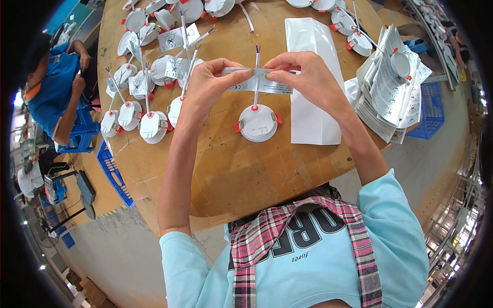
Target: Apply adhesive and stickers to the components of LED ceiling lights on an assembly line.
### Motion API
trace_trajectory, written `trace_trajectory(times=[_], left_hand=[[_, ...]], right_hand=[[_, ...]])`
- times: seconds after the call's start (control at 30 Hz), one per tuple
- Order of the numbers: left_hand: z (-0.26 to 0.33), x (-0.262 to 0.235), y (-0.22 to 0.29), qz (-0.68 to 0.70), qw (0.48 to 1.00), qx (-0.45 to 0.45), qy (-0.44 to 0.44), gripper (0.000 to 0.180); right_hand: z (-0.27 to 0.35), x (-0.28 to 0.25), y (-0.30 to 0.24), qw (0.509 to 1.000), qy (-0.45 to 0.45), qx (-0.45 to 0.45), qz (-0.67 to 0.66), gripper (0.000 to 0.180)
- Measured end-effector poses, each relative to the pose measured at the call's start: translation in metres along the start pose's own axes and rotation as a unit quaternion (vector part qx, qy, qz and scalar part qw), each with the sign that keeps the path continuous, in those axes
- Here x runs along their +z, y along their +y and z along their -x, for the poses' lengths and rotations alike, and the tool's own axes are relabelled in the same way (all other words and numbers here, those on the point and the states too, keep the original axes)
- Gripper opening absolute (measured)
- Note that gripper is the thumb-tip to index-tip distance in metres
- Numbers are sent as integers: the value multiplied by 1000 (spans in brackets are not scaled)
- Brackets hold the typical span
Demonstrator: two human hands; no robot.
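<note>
A silver printed label strip point(267, 85) is stretched between my two hands, lying across the white cable point(256, 98) of a round white downlight point(258, 124). My left hand point(213, 82) pinches its left part between thumb and fingers. The right part is pinched by my right hand point(307, 77), thumb pressed close to the cable. Bare wire ends stick up above the strip. The downlight lies on the table just below my hands, with a red clip on each side. Whether the strip is stuck to the cable, I cannot tell.
Several labelled downlights point(152, 127) lie on the wooden table point(231, 174) at left, with others along the far side. A blank white sheet point(315, 115) is beside my right hand. Further right, a lamp point(400, 64) rests on stacked label sheets point(382, 100). A co-worker point(56, 97) sits at left.
</note>
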State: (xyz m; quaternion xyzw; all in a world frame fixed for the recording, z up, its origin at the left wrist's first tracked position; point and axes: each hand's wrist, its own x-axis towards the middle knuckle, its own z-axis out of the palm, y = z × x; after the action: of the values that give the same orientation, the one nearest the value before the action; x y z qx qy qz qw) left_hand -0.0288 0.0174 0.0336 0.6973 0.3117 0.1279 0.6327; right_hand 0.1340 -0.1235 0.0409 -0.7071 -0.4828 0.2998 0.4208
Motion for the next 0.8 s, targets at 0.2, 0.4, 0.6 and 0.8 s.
trace_trajectory(times=[0.2,0.4,0.6,0.8], left_hand=[[-6,-2,-3,21,1000,-5,-17,25],[-11,-4,-12,42,999,-13,-25,18],[-9,0,-8,48,999,-4,-19,18],[-6,-1,-7,46,999,-7,-11,18]], right_hand=[[-2,-2,-3,1000,-13,15,-2,23],[-6,0,-1,999,-19,28,-2,23],[-5,1,4,1000,-11,10,-7,23],[-5,4,3,1000,-4,-2,-12,22]])
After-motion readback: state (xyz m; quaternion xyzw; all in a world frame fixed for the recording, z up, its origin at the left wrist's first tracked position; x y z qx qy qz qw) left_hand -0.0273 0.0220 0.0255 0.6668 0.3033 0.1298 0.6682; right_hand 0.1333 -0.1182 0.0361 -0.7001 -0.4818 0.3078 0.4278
